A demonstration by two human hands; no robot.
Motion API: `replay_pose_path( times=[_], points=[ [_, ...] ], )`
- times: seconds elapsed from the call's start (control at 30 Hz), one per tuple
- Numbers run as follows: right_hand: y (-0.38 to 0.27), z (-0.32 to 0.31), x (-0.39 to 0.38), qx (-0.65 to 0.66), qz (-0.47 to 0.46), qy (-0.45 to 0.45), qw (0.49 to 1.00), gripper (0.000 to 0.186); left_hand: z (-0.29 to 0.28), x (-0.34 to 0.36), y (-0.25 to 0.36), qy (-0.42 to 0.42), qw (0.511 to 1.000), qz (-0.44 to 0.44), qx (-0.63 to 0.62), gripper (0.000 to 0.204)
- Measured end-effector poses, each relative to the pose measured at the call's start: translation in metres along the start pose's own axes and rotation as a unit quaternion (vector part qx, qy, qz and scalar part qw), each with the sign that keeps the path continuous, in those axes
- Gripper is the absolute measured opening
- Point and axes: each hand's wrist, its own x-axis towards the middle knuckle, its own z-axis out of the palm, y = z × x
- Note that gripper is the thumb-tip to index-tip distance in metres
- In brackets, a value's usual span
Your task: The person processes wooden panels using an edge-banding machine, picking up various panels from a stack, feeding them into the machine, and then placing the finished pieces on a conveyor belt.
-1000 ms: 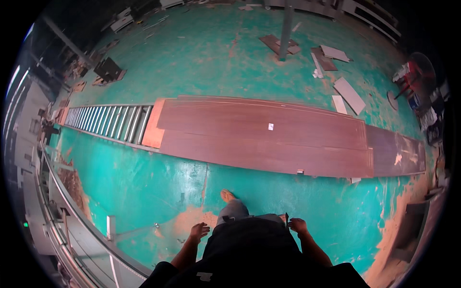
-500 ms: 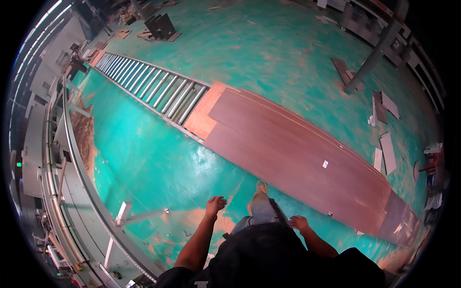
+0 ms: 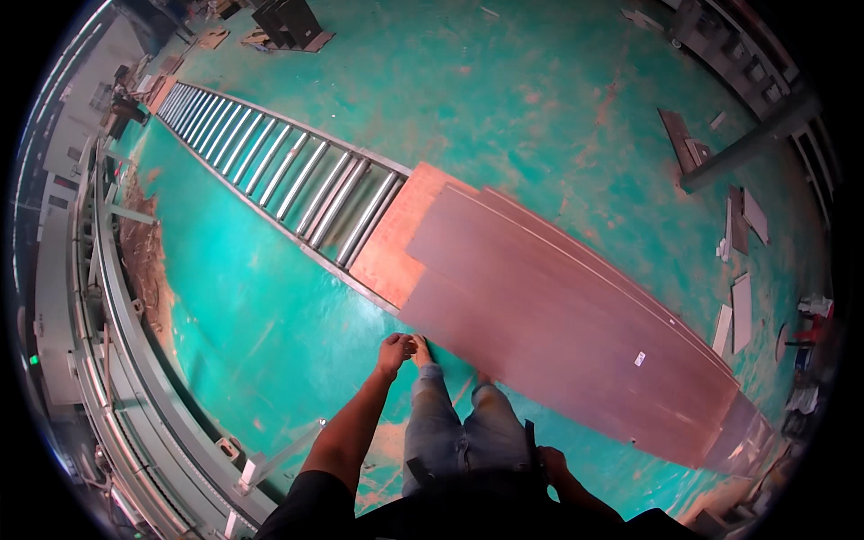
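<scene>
My left hand (image 3: 394, 352) hangs in front of me above the green floor, its fingers loosely bent and apart, holding nothing. Just beyond it is the near left edge of a stack of brown boards (image 3: 540, 310). My right hand (image 3: 553, 464) hangs low beside my right thigh, in shadow, its fingers loosely bent; nothing shows in it. The stack lies flat, its top board bearing a small white label (image 3: 640, 358). An orange-brown sheet (image 3: 393, 238) sticks out from under its left end. Neither hand touches the boards.
A roller conveyor (image 3: 270, 166) runs from the stack toward the far left. At the left stands a long machine with a curved-looking rail (image 3: 117, 306). Offcuts (image 3: 741, 310) and a slanting post (image 3: 751, 144) are on the right. Dark panels (image 3: 290, 22) stand far back.
I have stepped forward toward the left end of the stack. My left hand has swung forward, and my right hand has dropped back beside my thigh. The view has shifted with me.
</scene>
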Motion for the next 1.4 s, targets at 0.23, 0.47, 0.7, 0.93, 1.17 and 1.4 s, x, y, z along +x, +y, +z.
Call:
replay_pose_path(
  times=[0.23, 0.47, 0.7, 0.93, 1.17, 1.4],
  points=[
    [-0.035, 0.093, 0.009, 0.14, 0.33, -0.011, 0.933, 0.024, 0.006, 0.31, 0.058, 0.024, 0.958, 0.126, 0.256, 0.046],
    [-0.084, 0.19, 0.004, 0.196, 0.354, -0.024, 0.914, 0.025, 0.039, 0.496, 0.11, 0.014, 0.927, 0.187, 0.324, 0.069],
    [-0.073, 0.268, -0.059, 0.032, 0.146, 0.016, 0.989, 0.027, 0.01, 0.51, 0.102, -0.048, 0.928, 0.086, 0.359, 0.083],
    [-0.181, 0.169, 0.046, 0.505, 0.362, 0.271, 0.735, 0.031, 0.0, 0.363, 0.113, -0.109, 0.932, 0.041, 0.344, 0.08],
    [-0.17, -0.071, 0.127, -0.022, 0.07, 0.519, 0.851, 0.04, -0.082, 0.149, 0.122, -0.013, 0.962, 0.049, 0.267, 0.057],
    [-0.083, -0.249, 0.136, -0.129, -0.086, 0.558, 0.815, 0.037, -0.104, -0.069, 0.129, 0.148, 0.94, 0.199, 0.234, 0.054]
  ],
)
